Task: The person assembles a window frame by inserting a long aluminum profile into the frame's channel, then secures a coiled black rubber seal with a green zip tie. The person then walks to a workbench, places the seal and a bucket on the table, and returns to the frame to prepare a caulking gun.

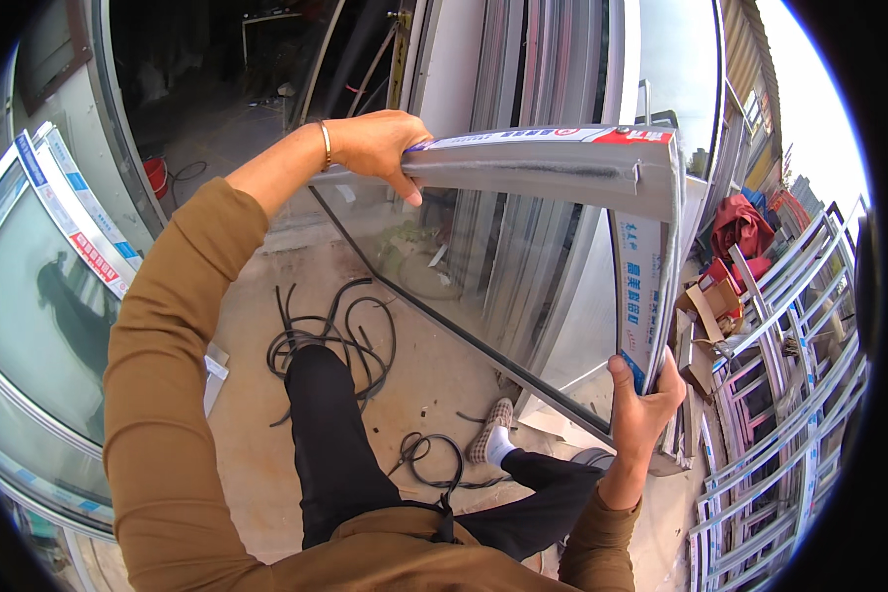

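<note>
A grey aluminium window frame (543,178) stands before me, two of its rails meeting at an upper right corner. Printed protective film covers parts of both rails. A clear glass pane (419,247) sits against them, and a dark strip runs along its lower slanting edge. My left hand (377,148), with a bracelet at the wrist, is closed round the left end of the upper rail, thumb underneath. Lower down, my right hand (649,403) grips the side rail, thumb on its inner side and fingers behind it.
Black rubber strips (311,326) lie coiled on the floor round my feet. Glazed frames (44,247) lean at the left. Stacked bare frames (779,395) and a cardboard box (705,316) line the right. Long metal profiles (533,69) stand upright behind the glass.
</note>
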Tool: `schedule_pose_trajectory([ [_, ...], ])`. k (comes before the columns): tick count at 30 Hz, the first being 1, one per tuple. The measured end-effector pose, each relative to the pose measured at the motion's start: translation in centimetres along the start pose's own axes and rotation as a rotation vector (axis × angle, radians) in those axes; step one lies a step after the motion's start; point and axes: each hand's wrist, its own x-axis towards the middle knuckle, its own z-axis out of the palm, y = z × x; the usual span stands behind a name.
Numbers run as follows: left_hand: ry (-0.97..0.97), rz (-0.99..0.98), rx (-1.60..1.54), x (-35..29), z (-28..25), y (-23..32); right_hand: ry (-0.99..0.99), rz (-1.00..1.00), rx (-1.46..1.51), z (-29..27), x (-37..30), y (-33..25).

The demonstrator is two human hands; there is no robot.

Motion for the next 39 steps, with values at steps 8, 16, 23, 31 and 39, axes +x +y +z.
schedule_pose_trajectory([
  [8, 0.190, 0.111, -0.238, -4.5, -3.1, 0.5, -0.075, -0.115, -0.095, -6.6, 10.9, -6.8],
  [16, 0.865, 0.094, -0.560, -0.8, 2.1, -7.3, 0.536, -0.621, -0.611, -1.2, 14.3, -2.9],
  [23, 1.074, -0.007, -0.359, 2.6, 3.2, -12.3, 0.301, 0.788, 0.678, 8.1, -5.8, 18.3],
  [31, 1.116, 0.173, -0.427, 8.4, 5.5, -10.2, -0.073, 0.621, 1.692, 19.2, -3.3, 26.7],
  [39, 1.114, 0.230, -0.503, 14.4, 5.2, -3.6, 0.135, 0.656, 1.542, 12.2, -4.1, 24.3],
])
